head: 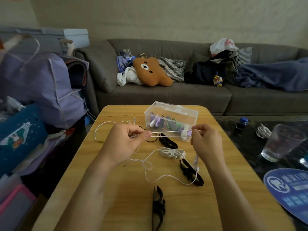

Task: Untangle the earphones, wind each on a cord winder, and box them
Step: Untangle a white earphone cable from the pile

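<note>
Earphones on a thin white cord (171, 132) are stretched taut as two near-parallel strands between the left hand (124, 144) and the right hand (205, 144), above the yellow wooden surface (116, 189); slack loops trail behind the left hand and down across the wood, with a small knot-like loop (147, 165) below. Left thumb and forefinger pinch the strands, other fingers curled; the right fingers (198, 130) pinch the far end likewise. Such cord should be very light, limp and a little slippery, prone to kinking and snagging, and thin enough to be damaged by a hard tug, so it is best held close to the tangle and eased apart gently. Only one white cord is plainly visible; a black loop (150, 140) may be a second. Four cord winders lie loose: three black (167, 141) (191, 173) (158, 207), one white (172, 152). One clear plastic lidded box (171, 120) holds several coloured pieces, too jumbled to count.
</note>
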